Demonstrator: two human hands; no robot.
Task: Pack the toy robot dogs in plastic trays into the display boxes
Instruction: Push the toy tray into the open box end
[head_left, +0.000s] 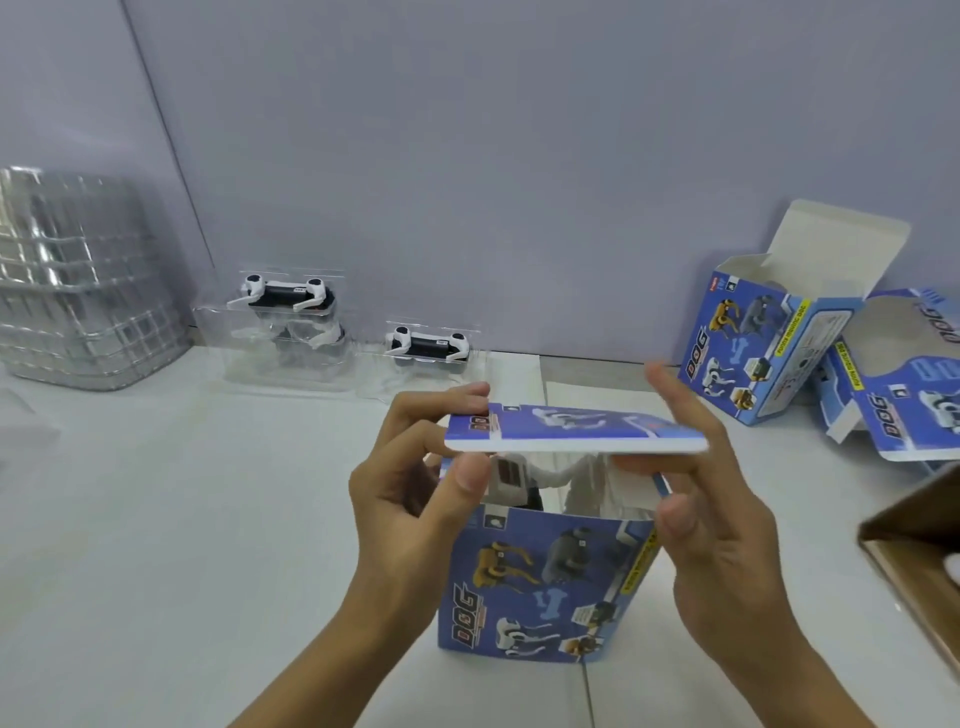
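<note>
The display box (545, 582) stands upright on the white table (156, 519) right in front of me, its top lid (571, 428) hinged nearly level above the opening, and I can see a toy dog in its tray (524, 480) inside through the gap. My left hand (415, 478) pinches the lid's left end, thumb under and fingers on top; my right hand (717, 467) grips the right end the same way. Farther back sit two more trayed dogs (285, 299) (428, 345) (the left one atop another tray), a stack of clear trays (78, 280) at far left, and two open boxes (769, 332) (904, 384) to the right.
</note>
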